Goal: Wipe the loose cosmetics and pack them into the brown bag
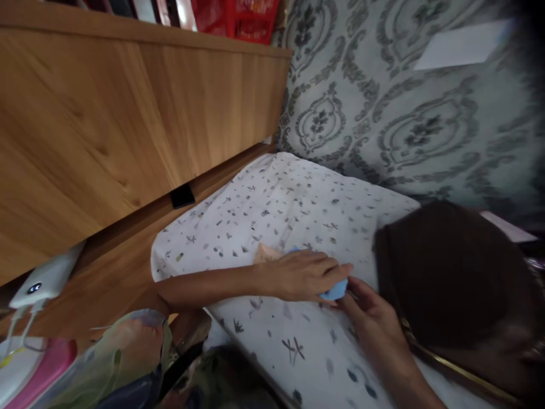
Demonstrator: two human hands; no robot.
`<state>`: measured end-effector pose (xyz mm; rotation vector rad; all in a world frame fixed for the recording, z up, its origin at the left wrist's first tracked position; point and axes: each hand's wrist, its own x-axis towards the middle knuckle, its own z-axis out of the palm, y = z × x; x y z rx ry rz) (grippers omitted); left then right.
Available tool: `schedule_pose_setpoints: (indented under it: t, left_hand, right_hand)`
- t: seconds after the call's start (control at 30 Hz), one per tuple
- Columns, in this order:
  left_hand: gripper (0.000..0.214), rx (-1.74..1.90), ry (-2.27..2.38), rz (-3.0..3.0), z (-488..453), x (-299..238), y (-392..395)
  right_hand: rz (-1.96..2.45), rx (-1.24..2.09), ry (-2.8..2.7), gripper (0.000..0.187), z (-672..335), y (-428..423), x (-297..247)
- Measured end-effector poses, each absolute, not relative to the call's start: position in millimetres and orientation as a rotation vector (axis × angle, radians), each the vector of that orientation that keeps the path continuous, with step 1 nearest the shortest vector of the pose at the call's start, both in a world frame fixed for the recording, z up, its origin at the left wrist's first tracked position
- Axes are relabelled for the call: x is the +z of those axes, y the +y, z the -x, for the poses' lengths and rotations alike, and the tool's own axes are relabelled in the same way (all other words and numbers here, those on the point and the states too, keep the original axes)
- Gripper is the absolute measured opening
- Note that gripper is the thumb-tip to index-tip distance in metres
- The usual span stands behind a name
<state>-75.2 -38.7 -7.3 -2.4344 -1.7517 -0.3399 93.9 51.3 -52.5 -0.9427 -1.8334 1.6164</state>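
My left hand (304, 275) lies palm down over a small light-blue thing (335, 290), its fingers curled round it. The blue thing looks soft, perhaps folded cloth, but most of it is hidden under the palm. My right hand (377, 318) meets it from the right, thumb and fingers pinched at its near end. A peach-coloured piece (266, 253) lies on the sheet just behind my left wrist. Both hands are above the white printed sheet (289, 199) of a padded surface.
A dark brown bag (443, 272) with a gold-coloured edge stands close to my right hand. A wooden cabinet (149, 108) runs along the left, with a red basket (253, 20) on top. By its base are a black flat object (183, 196) and a white power bank (46, 278) with cables.
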Motion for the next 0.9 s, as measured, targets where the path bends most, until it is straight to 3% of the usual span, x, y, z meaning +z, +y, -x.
schedule_pose_setpoints:
  t: [0.2, 0.33, 0.6, 0.9]
  left_hand:
    - [0.062, -0.177, -1.758, 2.447, 70, -15, -33]
    - [0.050, -0.110, -1.960, 2.454, 95, -12, -41]
    - [0.044, -0.280, -2.093, 2.435, 145, -17, -72]
    - [0.039, -0.067, -2.080, 2.524, 108, 21, -63]
  right_hand:
    - [0.985, 1.644, -1.803, 0.063, -100, 55, -62]
    - [1.007, 1.676, -1.757, 0.057, -97, 53, -55]
    - [0.852, 1.703, -1.684, 0.048, -100, 50, -49]
    - [0.598, 1.701, -1.750, 0.042, -107, 52, -50]
